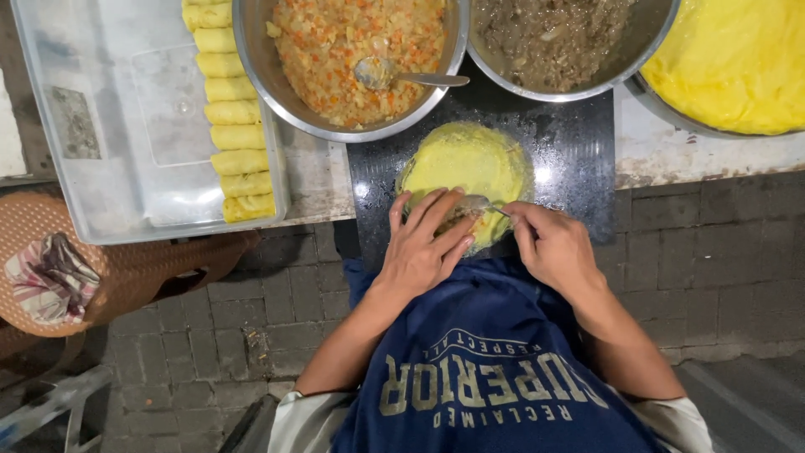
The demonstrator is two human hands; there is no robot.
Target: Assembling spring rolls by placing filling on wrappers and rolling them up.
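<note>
Head view: a yellow crepe (470, 164) is being filled on a dark slab (570, 159) by two bare hands.

The left hand (423, 243) is laid flat on the near edge of the crepe, fingers spread and extended, gripping nothing. The right hand (553, 243) is closed around a spoon (482, 203), whose bowl rests on the brown filling beside the left fingertips. Above the slab, a metal bowl (251, 50) is filled with an orange-flecked vegetable mix, and a second spoon (394, 75) is lying in it. A second metal bowl (616, 71) is holding a brown minced filling; a third bowl (662, 105) is stacked with yellow crepes (738, 59). To the left, a column of rolled yellow crepes (228, 109) is lined up in a clear plastic tray (109, 126).
</note>
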